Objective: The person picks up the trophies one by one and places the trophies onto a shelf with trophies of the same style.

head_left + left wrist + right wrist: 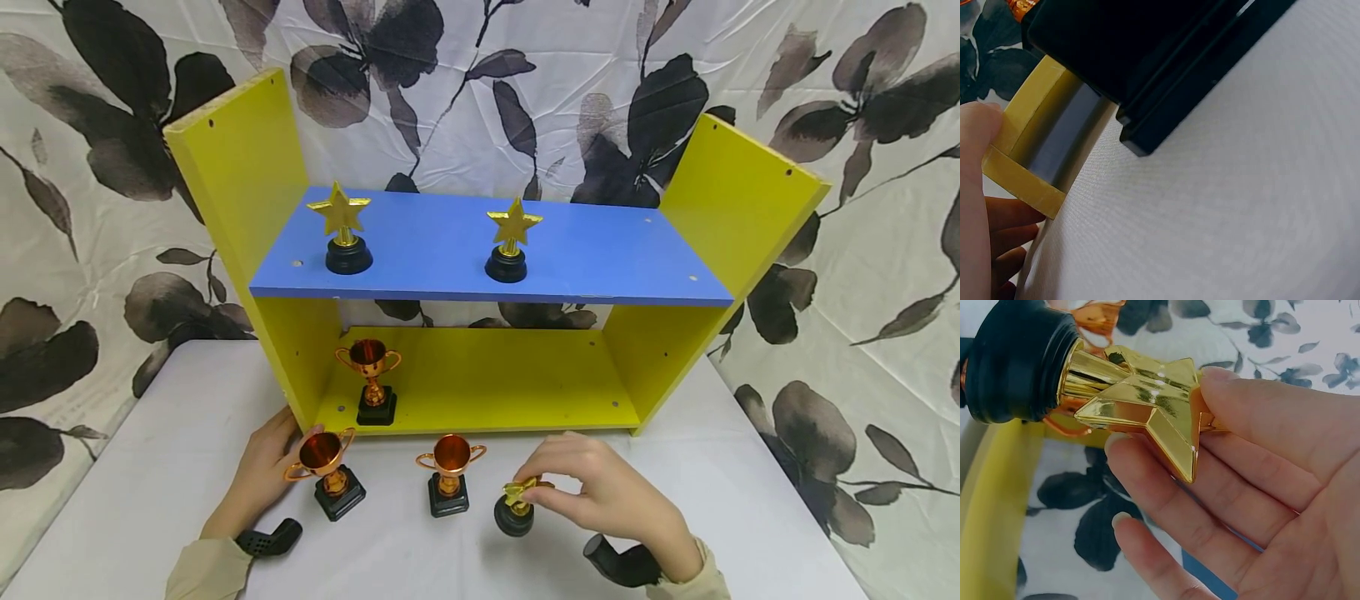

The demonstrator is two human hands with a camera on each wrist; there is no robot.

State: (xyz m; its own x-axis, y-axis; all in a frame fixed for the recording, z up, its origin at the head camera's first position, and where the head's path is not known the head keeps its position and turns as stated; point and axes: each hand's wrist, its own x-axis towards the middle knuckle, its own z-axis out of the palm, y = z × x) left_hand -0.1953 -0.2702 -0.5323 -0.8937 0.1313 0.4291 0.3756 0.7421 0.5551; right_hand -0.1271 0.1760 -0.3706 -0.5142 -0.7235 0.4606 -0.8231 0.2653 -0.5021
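My right hand (600,483) pinches the gold star of a star trophy (1160,394) between thumb and fingers. Its round black base (514,518) is low over the white table, in front of the shelf. At the shelf's lower left corner, my left hand (258,471) grips the yellow side panel (1029,119), thumb on the front edge and fingers round the outside. A bronze cup trophy (330,475) stands right beside that hand, partly covering it in the head view. Another bronze cup trophy (450,475) is on the table between both hands.
The yellow shelf (480,375) has a blue upper board (427,242) carrying two gold star trophies, one left (345,229) and one right of centre (510,242). A bronze cup trophy (371,383) stands at the lower board's left end. Floral cloth (480,108) hangs behind.
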